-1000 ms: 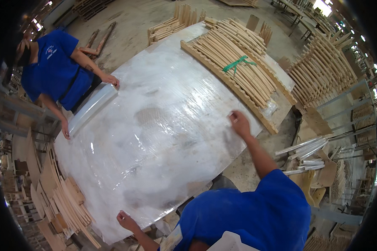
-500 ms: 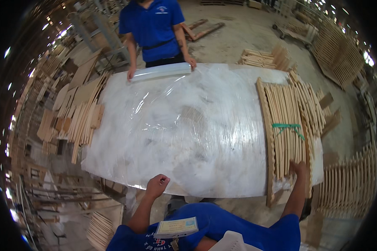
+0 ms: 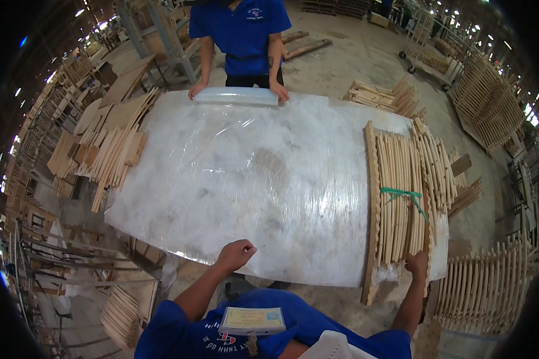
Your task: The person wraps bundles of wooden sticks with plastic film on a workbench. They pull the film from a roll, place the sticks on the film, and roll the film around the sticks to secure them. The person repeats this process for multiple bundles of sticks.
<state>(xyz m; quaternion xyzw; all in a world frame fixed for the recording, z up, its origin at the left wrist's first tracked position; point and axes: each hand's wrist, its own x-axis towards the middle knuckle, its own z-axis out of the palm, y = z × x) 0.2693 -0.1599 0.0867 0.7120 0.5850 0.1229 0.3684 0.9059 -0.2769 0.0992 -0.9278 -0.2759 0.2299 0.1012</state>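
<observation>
My left hand (image 3: 236, 255) is closed, its fingers curled together over the near edge of the table. Whatever it pinches, if anything, is too small to tell. Clear plastic film (image 3: 245, 179) covers the tabletop beneath it. At the right end of the table lies a bundle of pale wooden sticks (image 3: 395, 221), tied with a green strap (image 3: 401, 192) and flanked by wooden rails with scalloped edges (image 3: 371, 239). My right hand (image 3: 417, 263) is closed at the near end of the sticks, seemingly around one stick end. Across the table, a co-worker's hands hold a roll of film (image 3: 236, 96).
Loose wooden slats (image 3: 117, 155) are piled at the table's left end. More sticks (image 3: 443, 173) lie right of the bundle, with another pile (image 3: 380, 96) at the far right corner. Stacked slatted parts (image 3: 488, 287) stand near my right side. A wheeled cart (image 3: 431, 60) is farther back.
My left hand has moved slightly right over the table edge. My right hand stays at the sticks' near end, its fingers now more visible. The co-worker's film roll lies more level; the view has shifted.
</observation>
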